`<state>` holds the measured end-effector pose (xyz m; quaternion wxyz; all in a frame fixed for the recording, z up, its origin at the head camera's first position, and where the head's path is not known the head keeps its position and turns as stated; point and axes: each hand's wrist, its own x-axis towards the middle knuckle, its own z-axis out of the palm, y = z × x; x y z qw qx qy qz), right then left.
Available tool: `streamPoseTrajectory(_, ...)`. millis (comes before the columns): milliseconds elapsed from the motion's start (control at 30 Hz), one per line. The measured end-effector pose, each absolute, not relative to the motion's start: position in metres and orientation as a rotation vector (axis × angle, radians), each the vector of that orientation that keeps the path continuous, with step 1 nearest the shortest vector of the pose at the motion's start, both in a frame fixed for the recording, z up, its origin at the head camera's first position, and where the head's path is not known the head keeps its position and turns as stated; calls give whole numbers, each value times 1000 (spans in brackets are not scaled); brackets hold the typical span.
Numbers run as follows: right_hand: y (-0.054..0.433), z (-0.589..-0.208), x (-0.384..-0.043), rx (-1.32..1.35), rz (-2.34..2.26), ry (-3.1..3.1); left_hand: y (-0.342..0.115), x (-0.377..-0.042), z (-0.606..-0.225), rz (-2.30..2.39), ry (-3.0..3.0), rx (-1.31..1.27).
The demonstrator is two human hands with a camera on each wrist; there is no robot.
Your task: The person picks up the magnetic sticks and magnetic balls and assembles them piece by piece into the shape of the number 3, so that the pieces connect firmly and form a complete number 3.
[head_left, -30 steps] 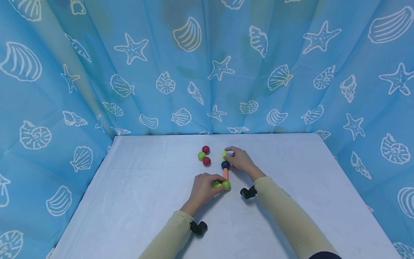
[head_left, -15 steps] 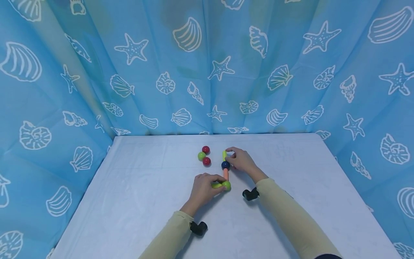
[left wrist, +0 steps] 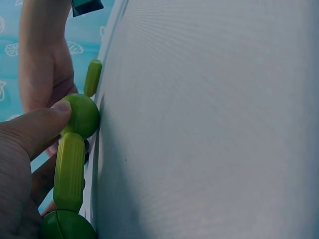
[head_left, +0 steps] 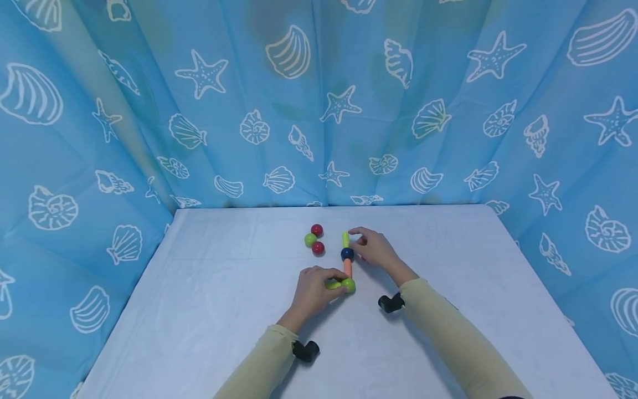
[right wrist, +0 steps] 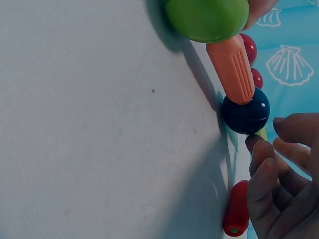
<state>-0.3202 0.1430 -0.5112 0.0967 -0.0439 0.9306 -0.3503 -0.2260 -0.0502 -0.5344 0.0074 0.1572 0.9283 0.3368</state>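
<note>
Chain of balls and rods on the counter (head_left: 209,310): near green ball (head_left: 349,285) was pinched by left hand (head_left: 315,288); yellow-green rod (left wrist: 69,172) joined at its 9 o'clock, orange rod (head_left: 348,268) at 12, then navy ball (head_left: 347,254), with yellow rod (head_left: 345,239) at its 12. Right hand (head_left: 374,247), at navy ball's 3 o'clock: thumb and forefinger parted; contact undeterminable. Red rod (right wrist: 236,209) showed beside its fingers. Loose at navy ball's 10: upper red ball (head_left: 317,230), lower red ball (head_left: 318,248), loose green ball (head_left: 310,240).

the white-covered table (head_left: 219,266) carries a navy ball (head_left: 347,254) and, left of it, two red balls (head_left: 318,248) and one green ball (head_left: 310,240)
</note>
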Motion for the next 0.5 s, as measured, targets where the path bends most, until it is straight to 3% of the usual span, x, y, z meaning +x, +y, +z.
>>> streamPoseTrajectory(500,141,-504,-323,-265,-1041,2847,-50,-226,-534,1039,2907,483)
